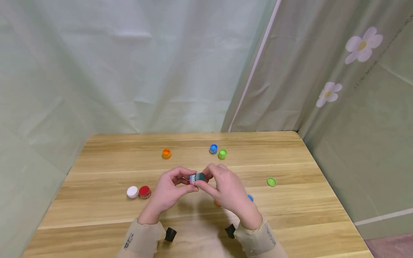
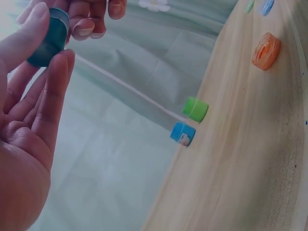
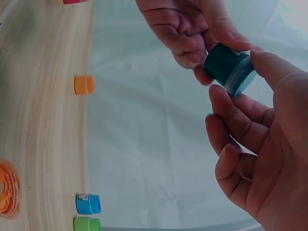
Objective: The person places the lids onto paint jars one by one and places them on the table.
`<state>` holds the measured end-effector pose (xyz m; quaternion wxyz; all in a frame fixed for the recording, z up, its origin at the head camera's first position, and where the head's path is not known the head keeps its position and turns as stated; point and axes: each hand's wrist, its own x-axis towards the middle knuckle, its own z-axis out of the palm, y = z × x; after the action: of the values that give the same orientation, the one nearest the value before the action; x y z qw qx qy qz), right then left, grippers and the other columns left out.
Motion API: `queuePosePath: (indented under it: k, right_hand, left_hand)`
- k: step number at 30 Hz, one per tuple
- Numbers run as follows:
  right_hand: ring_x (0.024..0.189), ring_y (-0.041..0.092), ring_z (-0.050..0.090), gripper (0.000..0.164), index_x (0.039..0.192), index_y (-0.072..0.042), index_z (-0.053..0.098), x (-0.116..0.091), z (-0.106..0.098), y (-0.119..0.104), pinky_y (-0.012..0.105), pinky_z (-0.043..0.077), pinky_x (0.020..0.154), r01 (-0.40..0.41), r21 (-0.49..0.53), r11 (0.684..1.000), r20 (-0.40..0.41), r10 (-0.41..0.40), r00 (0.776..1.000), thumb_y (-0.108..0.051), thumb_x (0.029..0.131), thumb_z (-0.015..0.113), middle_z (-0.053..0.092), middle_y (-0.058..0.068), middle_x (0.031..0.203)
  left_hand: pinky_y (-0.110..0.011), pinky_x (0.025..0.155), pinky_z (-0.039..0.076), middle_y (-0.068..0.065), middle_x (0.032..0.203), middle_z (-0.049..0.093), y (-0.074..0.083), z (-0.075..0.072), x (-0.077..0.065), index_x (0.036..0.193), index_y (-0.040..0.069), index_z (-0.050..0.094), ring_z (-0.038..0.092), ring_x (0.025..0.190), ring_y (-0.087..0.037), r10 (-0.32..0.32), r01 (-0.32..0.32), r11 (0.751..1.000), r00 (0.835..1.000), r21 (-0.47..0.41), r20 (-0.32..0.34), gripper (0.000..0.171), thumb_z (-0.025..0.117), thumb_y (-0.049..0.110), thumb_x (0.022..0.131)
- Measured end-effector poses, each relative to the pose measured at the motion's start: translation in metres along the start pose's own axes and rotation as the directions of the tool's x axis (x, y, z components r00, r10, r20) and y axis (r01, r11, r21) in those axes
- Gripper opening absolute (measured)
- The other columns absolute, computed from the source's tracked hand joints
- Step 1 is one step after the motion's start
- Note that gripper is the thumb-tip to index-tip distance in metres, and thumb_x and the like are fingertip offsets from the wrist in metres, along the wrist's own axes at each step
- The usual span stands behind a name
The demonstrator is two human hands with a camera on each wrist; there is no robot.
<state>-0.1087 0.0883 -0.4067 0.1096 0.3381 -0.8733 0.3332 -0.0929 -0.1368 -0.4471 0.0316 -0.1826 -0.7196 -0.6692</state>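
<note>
A small dark teal paint jar (image 1: pixel 197 178) is held in the air above the middle of the table, tipped on its side. My left hand (image 1: pixel 169 190) grips its body between thumb and fingers. The thumb and fingertips of my right hand (image 1: pixel 227 188) pinch the lidded end. In the right wrist view the jar (image 3: pixel 225 67) shows a paler teal lid between the right thumb and fingers. A white label faces up in the head view. Beneath the right hand, an orange lid (image 1: pixel 217 203) is mostly hidden, and a blue lid (image 1: pixel 250 198) peeks out beside the wrist.
Uncapped orange (image 1: pixel 166 154), blue (image 1: pixel 213 149) and green (image 1: pixel 222 154) paint jars stand toward the back of the wooden table (image 1: pixel 106 157). A white-topped jar (image 1: pixel 132 192) and a red-topped jar (image 1: pixel 145 192) sit left. A green lid (image 1: pixel 271 182) lies right. Curtains hang behind.
</note>
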Motion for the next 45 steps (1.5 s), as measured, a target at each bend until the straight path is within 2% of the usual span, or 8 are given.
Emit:
queuePosePath:
  k: [8, 16, 23, 26, 29, 31, 36, 45]
  right_hand:
    - [0.088, 0.007, 0.062, 0.032, 0.107, -0.017, 0.064, 0.0, 0.001, -0.001, 0.026, 0.052, 0.071, 0.008, 0.004, 1.0, 0.024, -0.008, 1.0, -0.037, 0.094, 0.085, 0.07, -0.012, 0.094]
    - [0.092, 0.011, 0.065, 0.033, 0.108, -0.018, 0.064, 0.0, 0.001, -0.004, 0.029, 0.054, 0.075, 0.002, 0.028, 1.0, 0.015, -0.002, 1.0, -0.037, 0.092, 0.086, 0.072, -0.013, 0.097]
    - [0.092, 0.011, 0.061, 0.036, 0.125, -0.019, 0.07, -0.006, 0.002, -0.006, 0.029, 0.052, 0.072, -0.072, 0.065, 0.995, 0.044, 0.069, 0.997, -0.039, 0.097, 0.081, 0.07, -0.015, 0.093]
    - [0.093, 0.014, 0.063, 0.038, 0.132, -0.016, 0.07, -0.004, -0.002, -0.003, 0.034, 0.055, 0.074, -0.088, 0.099, 0.991, 0.021, 0.086, 0.996, -0.037, 0.101, 0.077, 0.071, -0.012, 0.094]
    - [0.092, 0.016, 0.065, 0.034, 0.132, -0.016, 0.071, -0.002, -0.01, 0.003, 0.042, 0.058, 0.075, -0.097, 0.129, 0.987, -0.03, 0.101, 0.994, -0.034, 0.103, 0.075, 0.071, -0.009, 0.095]
    - [0.089, 0.014, 0.065, 0.031, 0.13, -0.017, 0.072, 0.0, -0.014, 0.007, 0.045, 0.059, 0.075, -0.108, 0.146, 0.983, -0.055, 0.117, 0.992, -0.032, 0.104, 0.074, 0.071, -0.008, 0.094]
    - [0.085, 0.007, 0.063, 0.026, 0.128, -0.018, 0.074, -0.003, -0.023, 0.015, 0.038, 0.057, 0.074, -0.161, 0.167, 0.973, -0.06, 0.173, 0.983, -0.031, 0.105, 0.072, 0.069, -0.011, 0.093]
    - [0.079, 0.005, 0.063, 0.023, 0.126, -0.018, 0.075, -0.003, -0.033, 0.022, 0.031, 0.056, 0.073, -0.172, 0.189, 0.967, -0.044, 0.183, 0.982, -0.03, 0.106, 0.072, 0.069, -0.013, 0.09]
  left_hand:
    - [-0.033, 0.089, 0.061, -0.006, 0.116, 0.076, 0.0, 0.001, 0.0, 0.11, 0.008, 0.076, 0.074, 0.099, -0.022, -0.008, 0.009, 1.0, 0.999, 0.029, -0.031, 0.03, 0.088, -0.003, 0.085]
    - [-0.036, 0.094, 0.06, -0.002, 0.118, 0.075, 0.002, 0.002, 0.001, 0.109, 0.014, 0.077, 0.073, 0.107, -0.023, -0.034, 0.037, 0.997, 0.998, 0.06, -0.057, 0.03, 0.09, 0.001, 0.084]
    - [-0.029, 0.088, 0.061, -0.011, 0.113, 0.074, 0.004, 0.003, -0.007, 0.118, 0.006, 0.072, 0.073, 0.097, -0.02, -0.071, 0.074, 0.997, 0.995, 0.039, -0.066, 0.038, 0.089, -0.001, 0.085]
    - [-0.029, 0.087, 0.062, -0.016, 0.115, 0.074, 0.005, 0.003, -0.005, 0.124, 0.001, 0.071, 0.075, 0.098, -0.02, -0.085, 0.085, 0.996, 0.994, 0.006, -0.071, 0.042, 0.087, -0.004, 0.086]
    - [-0.031, 0.089, 0.062, -0.015, 0.117, 0.075, 0.006, 0.0, 0.0, 0.126, 0.002, 0.072, 0.076, 0.1, -0.022, -0.088, 0.088, 0.996, 0.992, -0.003, -0.087, 0.043, 0.088, -0.002, 0.086]
    - [-0.031, 0.092, 0.06, -0.011, 0.116, 0.077, 0.006, -0.002, 0.001, 0.126, 0.006, 0.073, 0.075, 0.1, -0.022, -0.072, 0.075, 0.997, 0.993, 0.021, -0.097, 0.043, 0.088, 0.001, 0.086]
    - [-0.034, 0.096, 0.056, 0.0, 0.117, 0.077, 0.004, -0.007, -0.003, 0.125, 0.015, 0.073, 0.071, 0.103, -0.02, -0.042, 0.054, 0.992, 0.993, 0.111, -0.11, 0.041, 0.088, 0.004, 0.089]
    - [-0.037, 0.095, 0.055, 0.0, 0.122, 0.076, 0.011, -0.029, -0.007, 0.14, 0.019, 0.066, 0.07, 0.106, -0.017, -0.051, 0.073, 0.979, 0.992, 0.188, -0.117, 0.05, 0.084, 0.011, 0.094]
